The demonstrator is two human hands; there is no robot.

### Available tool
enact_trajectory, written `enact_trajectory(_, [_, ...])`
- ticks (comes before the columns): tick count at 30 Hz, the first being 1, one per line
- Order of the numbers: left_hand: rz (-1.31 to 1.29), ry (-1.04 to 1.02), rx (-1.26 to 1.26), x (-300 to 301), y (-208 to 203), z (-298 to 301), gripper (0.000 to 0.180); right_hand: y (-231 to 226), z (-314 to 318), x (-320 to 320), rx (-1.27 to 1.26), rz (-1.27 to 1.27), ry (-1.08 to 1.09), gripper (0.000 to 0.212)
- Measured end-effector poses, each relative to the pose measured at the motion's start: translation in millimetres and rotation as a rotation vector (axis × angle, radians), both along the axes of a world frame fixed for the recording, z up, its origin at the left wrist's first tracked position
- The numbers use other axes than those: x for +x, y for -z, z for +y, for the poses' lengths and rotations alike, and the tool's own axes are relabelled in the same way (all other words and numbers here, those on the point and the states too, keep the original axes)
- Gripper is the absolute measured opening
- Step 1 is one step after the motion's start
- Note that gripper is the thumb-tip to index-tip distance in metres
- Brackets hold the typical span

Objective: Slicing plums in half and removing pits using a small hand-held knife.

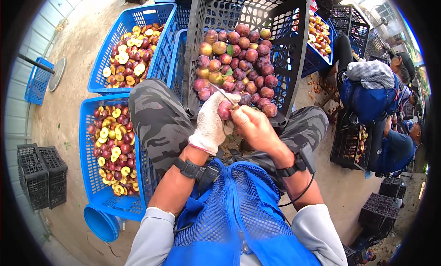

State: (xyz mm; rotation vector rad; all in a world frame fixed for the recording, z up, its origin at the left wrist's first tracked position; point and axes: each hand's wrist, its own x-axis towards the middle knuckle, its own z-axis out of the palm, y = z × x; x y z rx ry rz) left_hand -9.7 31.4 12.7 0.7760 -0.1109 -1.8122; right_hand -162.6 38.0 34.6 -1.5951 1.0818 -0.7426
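A reddish-purple plum point(224, 110) sits in my left hand point(210, 121), which wears a whitish knit glove and is closed around the fruit. My bare right hand point(255, 126) is closed at the plum's right side, its thumb and fingertips pinched together. A thin knife point(221, 92) slants up and left from those fingertips across the glove; its handle is hidden. Just beyond both hands, a black plastic crate point(194, 50) tilts toward me between my knees. Whole plums point(239, 59), red, purple and some yellowish, lie heaped in it with a few green leaves.
Two blue crates point(96, 75) of halved and cut plums stand at my left, with a blue bucket point(102, 223) below. Stacked black crates point(41, 174) are by the left wall. Another blue crate point(317, 54) is beyond my right knee. Co-workers point(372, 86) sit at the right.
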Motion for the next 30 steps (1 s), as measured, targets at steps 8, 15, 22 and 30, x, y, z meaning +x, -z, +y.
enact_trajectory(8, [0.171,0.311,0.083,21,15,-11,0.048,3,-41,-23,-0.64,0.448,0.287,0.024])
enact_trajectory(15, [0.124,0.077,0.094,8,13,-16,0.082,-4,27,-10,-0.217,0.245,0.028,0.026])
enact_trajectory(22, [0.123,0.093,0.093,5,11,-12,0.083,12,31,-6,-0.265,0.268,0.049,0.024])
enact_trajectory(30, [0.042,0.132,0.111,2,17,-14,0.089,35,52,28,-0.379,0.462,0.322,0.024])
